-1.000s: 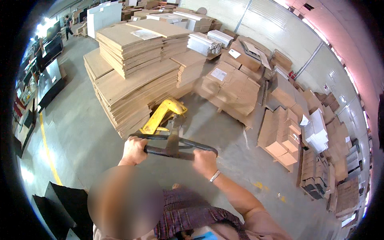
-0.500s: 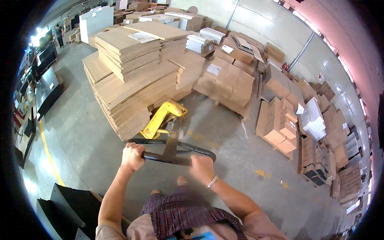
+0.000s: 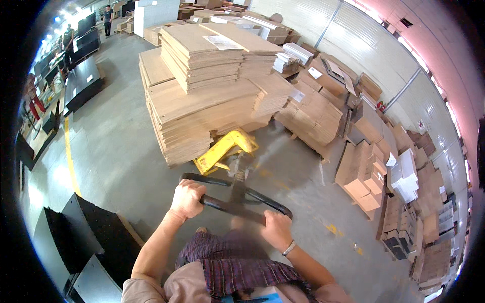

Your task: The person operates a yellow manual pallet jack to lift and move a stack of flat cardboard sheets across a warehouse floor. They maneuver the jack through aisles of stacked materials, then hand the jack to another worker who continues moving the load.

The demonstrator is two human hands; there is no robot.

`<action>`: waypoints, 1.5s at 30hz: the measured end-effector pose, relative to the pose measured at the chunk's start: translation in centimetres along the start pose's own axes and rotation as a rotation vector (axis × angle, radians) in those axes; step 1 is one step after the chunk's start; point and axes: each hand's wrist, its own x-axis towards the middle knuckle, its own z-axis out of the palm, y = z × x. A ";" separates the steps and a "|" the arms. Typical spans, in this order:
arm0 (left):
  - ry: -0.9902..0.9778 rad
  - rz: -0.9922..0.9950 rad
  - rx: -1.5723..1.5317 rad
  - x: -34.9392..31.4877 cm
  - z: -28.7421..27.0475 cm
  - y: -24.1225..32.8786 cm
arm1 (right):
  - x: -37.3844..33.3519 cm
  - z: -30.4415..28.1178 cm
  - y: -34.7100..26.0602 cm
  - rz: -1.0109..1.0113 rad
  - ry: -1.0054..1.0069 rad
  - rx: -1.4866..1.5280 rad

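Both my hands are closed round the black loop handle (image 3: pixel 218 202) of a pallet jack. My left hand (image 3: pixel 188 198) grips its left side. My right hand (image 3: pixel 277 230) wraps the near right corner, with a bracelet at the wrist. Past the handle shows the yellow body of the pallet jack (image 3: pixel 222 151). Beyond it rises a big load of stacked brown boards (image 3: pixel 197 113), with a smaller pile on top bearing a white paper sheet (image 3: pixel 222 42). The jack's forks are hidden.
Black panels (image 3: pixel 96 237) stand close by my left side. A yellow floor line (image 3: pixel 69 156) runs at the left. Pallets of cardboard cartons (image 3: pixel 313 113) and brown boxes (image 3: pixel 361 174) line the right, before a pale wall (image 3: pixel 374 50). People (image 3: pixel 107 20) stand at the far left.
The view has swung left, so the load, jack and handle sit farther right. Both hands keep their grip on the handle. More of the black panels shows at the left.
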 end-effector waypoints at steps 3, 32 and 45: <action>0.003 -0.004 -0.015 -1.9 -0.3 0.8 | -1.8 -0.6 -0.7 0.002 -0.032 -0.006; 0.222 -0.394 0.156 -8.9 12.2 31.6 | -14.3 -10.4 22.4 -0.301 -0.409 -0.158; 0.185 -0.467 0.204 -8.7 14.5 39.5 | -16.9 -13.6 27.8 -0.331 -0.383 -0.136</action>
